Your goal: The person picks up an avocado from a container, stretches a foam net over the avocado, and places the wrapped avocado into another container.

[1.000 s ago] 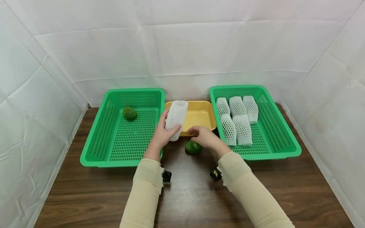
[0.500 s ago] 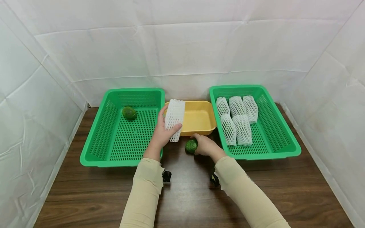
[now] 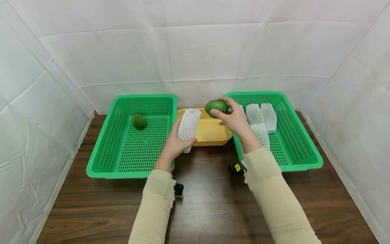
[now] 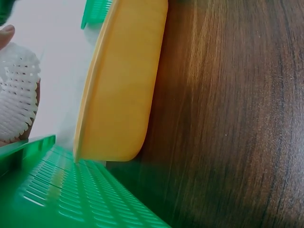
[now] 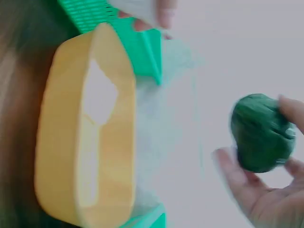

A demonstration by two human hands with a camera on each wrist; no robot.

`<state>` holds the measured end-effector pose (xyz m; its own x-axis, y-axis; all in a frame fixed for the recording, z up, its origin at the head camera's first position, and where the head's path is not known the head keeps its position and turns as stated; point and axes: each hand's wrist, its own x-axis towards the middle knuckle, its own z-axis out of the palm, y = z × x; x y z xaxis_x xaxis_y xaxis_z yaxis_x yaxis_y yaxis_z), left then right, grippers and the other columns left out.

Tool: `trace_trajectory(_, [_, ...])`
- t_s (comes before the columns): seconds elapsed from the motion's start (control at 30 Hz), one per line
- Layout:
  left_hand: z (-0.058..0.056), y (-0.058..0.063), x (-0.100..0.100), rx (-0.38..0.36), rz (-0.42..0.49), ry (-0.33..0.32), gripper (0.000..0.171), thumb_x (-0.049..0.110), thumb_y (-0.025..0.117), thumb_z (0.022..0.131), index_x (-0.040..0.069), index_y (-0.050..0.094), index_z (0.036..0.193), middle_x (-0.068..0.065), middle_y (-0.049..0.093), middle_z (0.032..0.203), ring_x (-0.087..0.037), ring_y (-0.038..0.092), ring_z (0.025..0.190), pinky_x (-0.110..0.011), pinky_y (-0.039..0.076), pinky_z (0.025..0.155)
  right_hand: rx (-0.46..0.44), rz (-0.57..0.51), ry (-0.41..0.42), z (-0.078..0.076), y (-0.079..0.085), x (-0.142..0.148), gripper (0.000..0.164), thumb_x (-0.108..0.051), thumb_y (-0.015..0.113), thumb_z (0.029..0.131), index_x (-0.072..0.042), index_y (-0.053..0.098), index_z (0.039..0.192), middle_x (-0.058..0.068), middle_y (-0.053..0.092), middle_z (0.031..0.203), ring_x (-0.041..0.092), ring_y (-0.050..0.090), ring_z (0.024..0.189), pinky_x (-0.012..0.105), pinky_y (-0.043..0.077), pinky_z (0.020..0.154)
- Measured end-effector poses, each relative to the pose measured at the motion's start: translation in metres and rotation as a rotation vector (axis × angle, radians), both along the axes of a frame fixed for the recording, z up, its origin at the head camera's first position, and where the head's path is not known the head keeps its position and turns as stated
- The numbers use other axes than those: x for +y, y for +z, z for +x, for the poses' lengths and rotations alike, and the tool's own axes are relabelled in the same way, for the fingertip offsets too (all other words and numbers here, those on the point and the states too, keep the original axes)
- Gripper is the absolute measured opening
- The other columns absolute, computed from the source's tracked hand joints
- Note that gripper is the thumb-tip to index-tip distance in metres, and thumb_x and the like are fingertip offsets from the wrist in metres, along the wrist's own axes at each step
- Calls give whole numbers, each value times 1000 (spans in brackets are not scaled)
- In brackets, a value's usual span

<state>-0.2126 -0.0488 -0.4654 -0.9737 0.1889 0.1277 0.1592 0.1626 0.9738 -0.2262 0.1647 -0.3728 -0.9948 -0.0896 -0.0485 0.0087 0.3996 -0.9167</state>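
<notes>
A white foam net sleeve stands tilted in my left hand, which grips it around its lower half with the open end upward. In my right hand a green avocado is held up between thumb and fingers, above the yellow tray. The right wrist view shows the same avocado pinched by the fingertips, its far end free. Sleeve and avocado are apart, the avocado a little to the right. In the left wrist view the sleeve's netting shows at the left edge.
On the left, a green basket holds one avocado. A second green basket at right contains several items in white foam nets, partly hidden by my right arm. White sheeting encloses the brown wooden table.
My right hand has taken hold of the avocado on the table and lifted it up and to the right, over the yellow tray. The left hand keeps its place, the sleeve's opening tilting slightly.
</notes>
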Motion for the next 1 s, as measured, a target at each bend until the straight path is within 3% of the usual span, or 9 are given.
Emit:
trace_trajectory(0.07, [0,0,0,-3,-19,-9,89,10,78,72,25,28,144,-10,45,129,-29,51,101,-44,47,80,75,-104,4,-5,7,-2,66,-35,66,85,-22,32,141,14,34,134,31,52,101,37,50,77])
trace_trajectory(0.17, [0,-1,0,-4,-22,-23,89,9,78,72,25,28,144,-9,43,131,-31,50,103,-46,47,80,177,-166,31,-10,11,-9,59,-31,67,86,-19,33,133,12,44,128,27,53,94,33,47,76])
trace_trajectory(0.33, [0,-1,0,-7,-34,-36,89,10,78,73,27,26,144,-9,43,131,-31,49,104,-47,46,82,259,-140,94,-14,9,-19,43,-25,64,88,-11,39,119,13,52,118,23,52,89,34,45,77])
trace_trajectory(0.6, [0,-1,0,-1,-69,-34,89,12,78,73,27,27,145,-9,39,138,-32,48,110,-50,44,86,210,-27,103,-12,8,-25,45,-30,65,87,-14,46,124,11,43,129,26,52,96,40,47,77])
trace_trajectory(0.87, [0,-1,0,-23,-103,-43,90,16,77,75,27,23,146,-9,39,138,-32,48,111,-49,43,88,174,-68,155,-11,8,-28,42,-25,65,87,-10,43,120,12,42,128,28,53,98,41,47,78])
trace_trajectory(1.0, [0,-2,0,-25,-95,-36,92,16,76,76,25,20,148,-12,39,138,-33,48,112,-49,42,90,148,-19,151,-10,6,-29,40,-26,64,87,-13,44,119,9,43,128,26,52,98,41,47,77])
